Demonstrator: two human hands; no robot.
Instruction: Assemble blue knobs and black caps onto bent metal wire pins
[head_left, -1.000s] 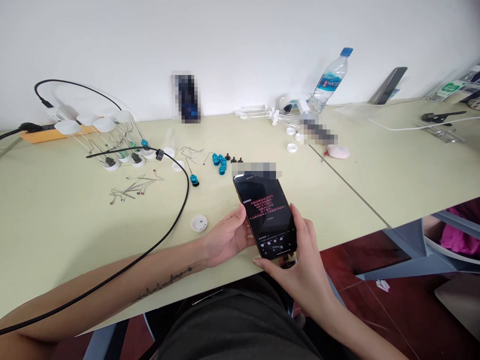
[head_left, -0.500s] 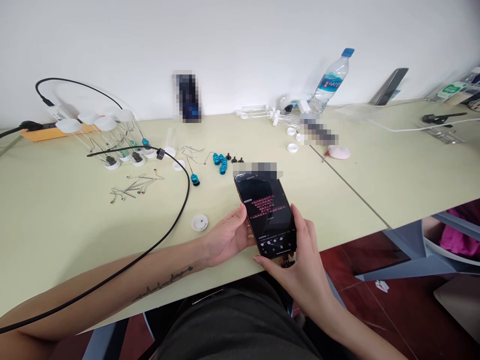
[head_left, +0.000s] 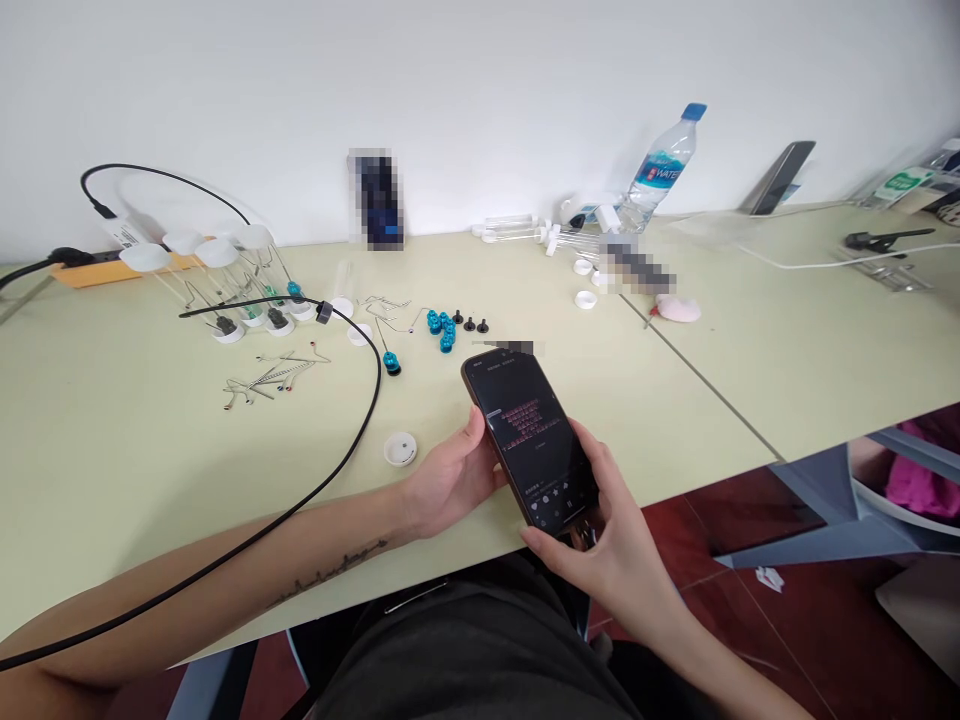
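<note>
A black smartphone [head_left: 529, 437] with red text on its dark screen is held over the table's front edge. My left hand [head_left: 450, 478] grips its left side, the thumb resting on the edge. My right hand [head_left: 607, 540] cups its lower right corner from below. Just left of my left hand lies a small white cap [head_left: 400, 449]. Beyond the phone sit several blue knobs [head_left: 441, 326] and small black screws [head_left: 470, 323].
A black cable [head_left: 352, 430] loops across the pale green table [head_left: 112, 460]. Capped clear tubes [head_left: 225, 270] and bent wire pieces [head_left: 270, 375] lie at the back left. A water bottle [head_left: 660, 170] leans on the wall. A pink item [head_left: 679, 308] lies right.
The phone has tilted flatter, its top end leaning further to the left and away. Both hands kept their grip and shifted slightly with it.
</note>
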